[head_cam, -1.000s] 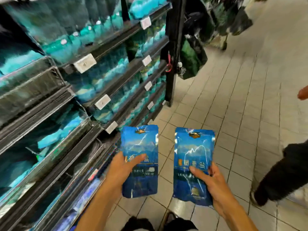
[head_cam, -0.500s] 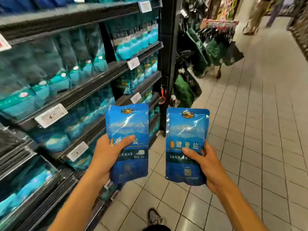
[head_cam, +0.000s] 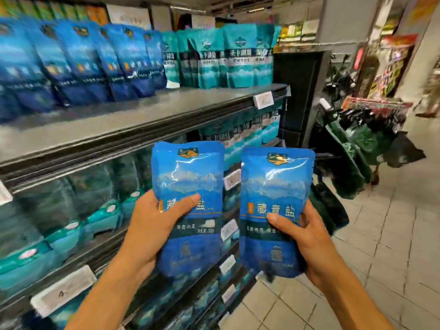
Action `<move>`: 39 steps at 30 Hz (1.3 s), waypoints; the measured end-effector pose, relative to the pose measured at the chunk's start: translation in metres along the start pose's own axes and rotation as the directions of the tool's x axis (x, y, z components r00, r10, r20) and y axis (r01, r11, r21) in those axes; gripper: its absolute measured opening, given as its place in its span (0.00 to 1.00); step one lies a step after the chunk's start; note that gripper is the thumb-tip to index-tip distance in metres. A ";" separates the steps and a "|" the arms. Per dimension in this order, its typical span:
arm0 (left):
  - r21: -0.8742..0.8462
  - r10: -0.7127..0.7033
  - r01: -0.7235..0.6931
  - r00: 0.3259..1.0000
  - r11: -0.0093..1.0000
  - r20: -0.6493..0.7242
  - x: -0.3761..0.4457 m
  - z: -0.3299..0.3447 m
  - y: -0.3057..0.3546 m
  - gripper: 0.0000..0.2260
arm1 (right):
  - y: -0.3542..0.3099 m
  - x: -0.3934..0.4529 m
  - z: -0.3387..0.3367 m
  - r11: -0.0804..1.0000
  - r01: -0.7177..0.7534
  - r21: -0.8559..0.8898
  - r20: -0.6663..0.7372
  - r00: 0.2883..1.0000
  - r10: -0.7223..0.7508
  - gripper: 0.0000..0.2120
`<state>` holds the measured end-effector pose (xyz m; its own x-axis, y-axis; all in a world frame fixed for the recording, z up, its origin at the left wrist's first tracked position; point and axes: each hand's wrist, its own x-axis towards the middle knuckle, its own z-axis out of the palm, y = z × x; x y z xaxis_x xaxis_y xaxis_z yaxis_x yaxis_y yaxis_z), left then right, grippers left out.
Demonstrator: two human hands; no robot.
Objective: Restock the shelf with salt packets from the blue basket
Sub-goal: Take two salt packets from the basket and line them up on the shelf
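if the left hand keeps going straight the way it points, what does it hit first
Likely the shelf edge just above the blue salt packet that the left hand holds, though depth is unclear.

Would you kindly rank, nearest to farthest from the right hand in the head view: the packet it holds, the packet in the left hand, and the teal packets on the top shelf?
1. Right packet, gripped by the right hand.
2. Left packet, beside it.
3. Teal packets, up on the shelf.
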<state>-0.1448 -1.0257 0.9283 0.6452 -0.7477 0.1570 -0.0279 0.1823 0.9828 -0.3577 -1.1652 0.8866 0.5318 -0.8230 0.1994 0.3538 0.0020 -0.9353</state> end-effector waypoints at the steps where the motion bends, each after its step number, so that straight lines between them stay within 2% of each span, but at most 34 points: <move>1: 0.017 0.025 -0.025 0.999 1.000 -0.021 0.011 0.001 0.007 0.15 | -0.002 0.020 0.005 1.000 0.012 0.010 0.037 0.999 -0.012 0.21; 6: 0.062 0.131 -0.124 0.983 0.990 -0.131 0.055 0.004 0.046 0.17 | -0.023 0.118 0.035 0.992 0.073 0.103 0.244 0.965 -0.096 0.21; 10: 0.101 0.188 -0.169 0.955 0.980 -0.230 0.081 0.001 0.089 0.19 | -0.054 0.186 0.073 0.979 0.114 0.171 0.428 0.886 -0.178 0.18; 13: 0.164 0.287 -0.244 0.894 0.956 -0.343 0.097 -0.009 0.128 0.17 | -0.080 0.230 0.108 0.969 0.121 0.213 0.540 0.812 -0.221 0.15; 16: 0.233 0.379 -0.306 0.824 0.923 -0.421 0.111 -0.030 0.168 0.17 | -0.104 0.263 0.152 0.969 0.109 0.224 0.651 0.723 -0.232 0.17; 18: 0.275 0.403 -0.305 0.791 0.912 -0.461 0.120 -0.051 0.192 0.16 | -0.115 0.281 0.186 0.973 0.099 0.210 0.712 0.667 -0.221 0.17; 20: 0.304 0.400 -0.277 0.765 0.912 -0.505 0.130 -0.076 0.211 0.10 | -0.121 0.292 0.221 0.981 0.094 0.171 0.756 0.626 -0.191 0.18; 26: 0.276 0.268 -0.119 0.754 0.954 -0.600 0.159 -0.170 0.228 0.17 | -0.106 0.318 0.316 0.999 -0.023 0.026 0.786 0.619 -0.006 0.19; 31: 0.245 0.249 -0.114 0.727 0.963 -0.639 0.181 -0.236 0.214 0.19 | -0.074 0.334 0.375 0.995 -0.070 -0.075 0.774 0.625 0.102 0.13; 34: 0.226 0.232 -0.107 0.720 0.968 -0.654 0.193 -0.266 0.206 0.19 | -0.056 0.344 0.408 0.989 -0.077 -0.125 0.752 0.643 0.145 0.20; 39: 0.277 0.221 -0.045 0.727 0.960 -0.650 0.211 -0.291 0.191 0.19 | -0.030 0.348 0.449 0.982 -0.060 -0.176 0.755 0.632 0.174 0.28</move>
<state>0.2085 -0.9632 1.1207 0.9592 -0.0875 0.2687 -0.2669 0.0318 0.9632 0.1618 -1.1968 1.1156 0.9788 -0.0904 0.1839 0.1801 -0.0491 -0.9824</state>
